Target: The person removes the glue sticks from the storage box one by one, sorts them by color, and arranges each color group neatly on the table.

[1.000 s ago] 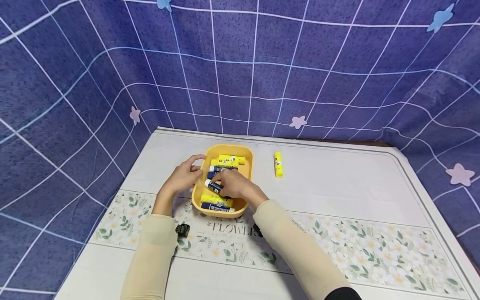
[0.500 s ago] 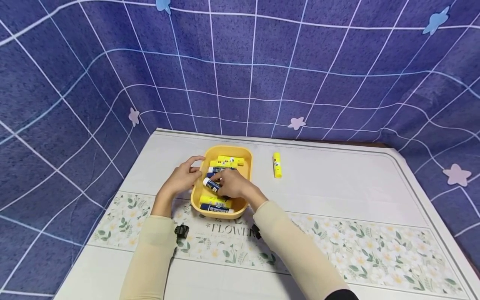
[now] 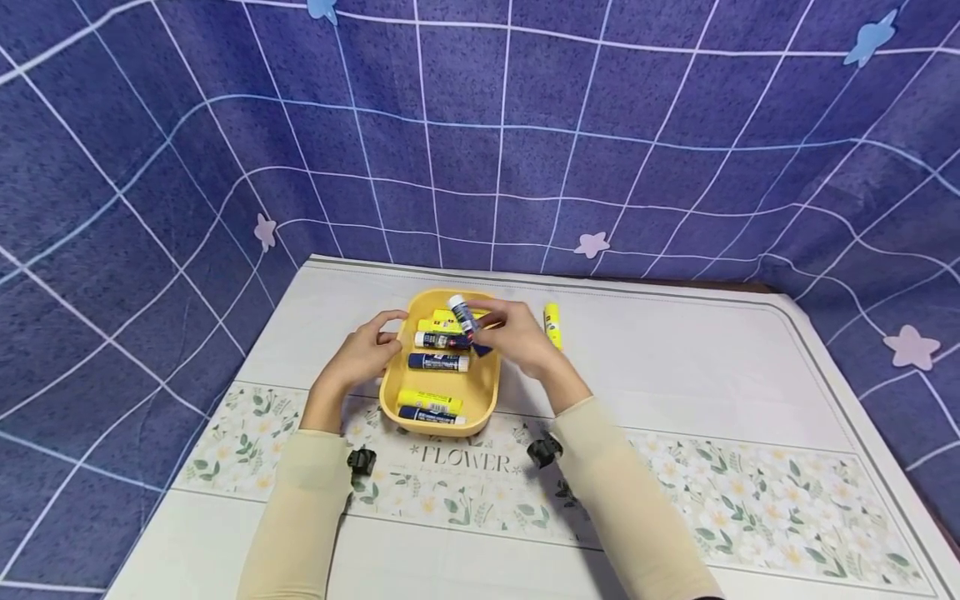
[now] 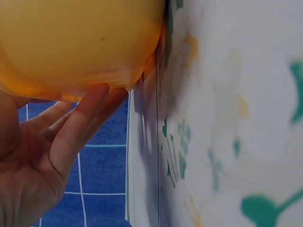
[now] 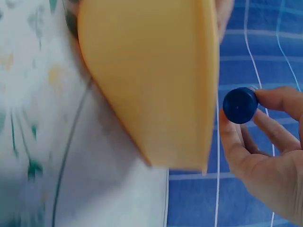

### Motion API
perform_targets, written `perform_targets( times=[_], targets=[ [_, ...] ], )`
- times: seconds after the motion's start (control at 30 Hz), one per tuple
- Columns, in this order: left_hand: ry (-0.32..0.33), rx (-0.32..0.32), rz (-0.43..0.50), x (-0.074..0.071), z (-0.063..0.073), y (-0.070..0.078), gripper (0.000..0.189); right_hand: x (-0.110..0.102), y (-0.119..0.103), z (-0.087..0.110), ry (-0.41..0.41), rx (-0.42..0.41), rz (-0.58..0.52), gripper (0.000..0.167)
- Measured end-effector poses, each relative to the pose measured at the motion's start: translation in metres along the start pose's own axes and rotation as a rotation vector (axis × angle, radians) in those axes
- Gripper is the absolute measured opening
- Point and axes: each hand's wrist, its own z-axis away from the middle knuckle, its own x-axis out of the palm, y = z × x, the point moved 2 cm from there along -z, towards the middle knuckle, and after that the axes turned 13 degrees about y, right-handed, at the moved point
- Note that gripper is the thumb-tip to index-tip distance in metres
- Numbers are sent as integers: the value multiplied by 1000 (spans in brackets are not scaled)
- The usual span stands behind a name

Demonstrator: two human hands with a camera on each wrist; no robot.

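Observation:
A yellow plastic tub [image 3: 474,385] holds several glue sticks, some yellow and some navy. Over its far right part, my right hand [image 3: 523,335] pinches a navy glue stick [image 3: 462,313] between thumb and fingers, tilted with its white end up and to the left. The blue end of this glue stick [image 5: 240,105] faces the camera in the right wrist view, above the tub's rim. My left hand [image 3: 363,354] rests against the tub's left side, and in the left wrist view its extended fingers [image 4: 78,130] touch the outer wall.
A yellow glue stick [image 3: 552,325] lies on the table to the right of the tub, near my right hand. Inside the tub, a navy glue stick [image 3: 438,362] lies across the middle. A blue gridded curtain [image 3: 480,150] hangs behind the table's back edge.
My right hand has lifted the navy glue stick from among the others and moved it up, away and to the right. The left hand stays at the tub's side.

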Motion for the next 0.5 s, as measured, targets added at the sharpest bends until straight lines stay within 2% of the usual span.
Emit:
perform_targets(
  times=[0.13,0.27,0.37,0.5],
  targets=[
    [-10,-3,9,4,-1,-1,55,-32,6,6,132,10,-50,57],
    [-13,7,11,3,-2,0,56,-60,15,25,233,70,-70,57],
    [-11,13,2,1,-2,1,56,-75,28,41,254,137,-80,58],
    [-18,10,-10,-2,-2,0,56,-87,50,60,233,212,-43,57]
  ],
)
